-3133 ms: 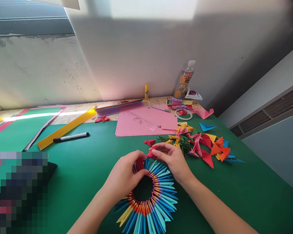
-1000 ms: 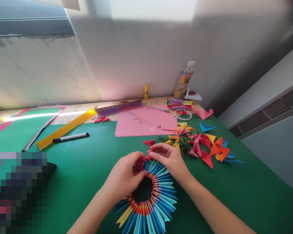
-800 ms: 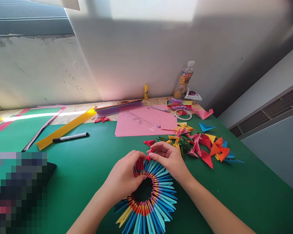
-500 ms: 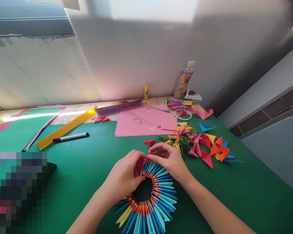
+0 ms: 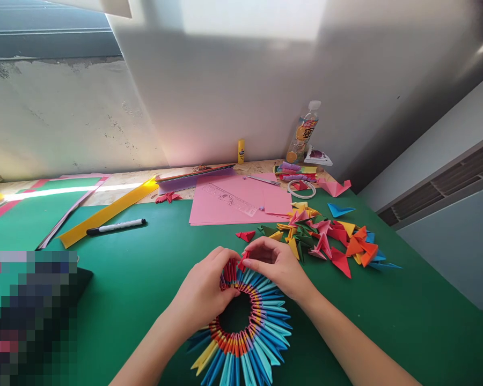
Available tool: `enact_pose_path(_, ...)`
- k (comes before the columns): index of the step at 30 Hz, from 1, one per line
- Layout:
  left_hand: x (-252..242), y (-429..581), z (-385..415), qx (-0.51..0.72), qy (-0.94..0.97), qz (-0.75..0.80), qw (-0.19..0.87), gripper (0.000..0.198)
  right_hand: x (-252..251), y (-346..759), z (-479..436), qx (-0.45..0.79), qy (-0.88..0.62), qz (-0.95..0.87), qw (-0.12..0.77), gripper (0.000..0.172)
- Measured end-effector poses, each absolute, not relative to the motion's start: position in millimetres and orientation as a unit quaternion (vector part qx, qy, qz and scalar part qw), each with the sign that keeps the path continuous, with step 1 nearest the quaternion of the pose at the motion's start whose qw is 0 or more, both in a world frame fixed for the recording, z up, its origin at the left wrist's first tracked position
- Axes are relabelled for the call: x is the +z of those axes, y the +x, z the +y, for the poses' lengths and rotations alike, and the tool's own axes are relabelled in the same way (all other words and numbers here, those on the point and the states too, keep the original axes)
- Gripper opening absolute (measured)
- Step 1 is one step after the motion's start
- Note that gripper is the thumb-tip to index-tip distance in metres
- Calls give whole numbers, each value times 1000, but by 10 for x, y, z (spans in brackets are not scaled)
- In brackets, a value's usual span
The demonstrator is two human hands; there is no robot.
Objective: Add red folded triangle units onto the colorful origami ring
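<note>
A ring of folded paper pieces [image 5: 261,348], blue and light blue outside with red, orange and yellow toward the hole, lies on the green table. My left hand [image 5: 207,289] is closed on its upper left side, thumb at the inner edge and fingers over the red pieces. In my right hand [image 5: 277,265], thumb and fingertips pinch a small red folded paper piece [image 5: 243,262] at the top of the ring. Whether that piece touches the ring I cannot tell. Just beyond lies another red folded piece [image 5: 246,236].
Loose folded pieces [image 5: 326,236] in several colours are heaped at right. Behind are pink sheets [image 5: 209,209] with a clear ruler [image 5: 231,199], a glue stick [image 5: 241,151], a bottle [image 5: 304,131] and a tape ring [image 5: 301,188]. A marker [image 5: 116,227] and yellow strip [image 5: 104,214] lie left.
The red piece in my right hand has tilted and come slightly lower and left, toward the ring's top. My left hand and the ring have hardly moved.
</note>
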State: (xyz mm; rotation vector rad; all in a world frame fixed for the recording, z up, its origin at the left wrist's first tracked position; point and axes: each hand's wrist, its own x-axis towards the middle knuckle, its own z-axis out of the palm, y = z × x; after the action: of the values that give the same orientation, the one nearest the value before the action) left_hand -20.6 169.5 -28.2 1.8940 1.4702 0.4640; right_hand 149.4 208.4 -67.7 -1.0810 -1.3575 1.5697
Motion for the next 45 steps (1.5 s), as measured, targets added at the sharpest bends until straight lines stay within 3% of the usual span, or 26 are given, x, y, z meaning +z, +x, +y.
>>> enact_pose_path(45,-315,-198,1695,186,737,567,318,35,-604,1489,2064,602,-419,-587,343,26)
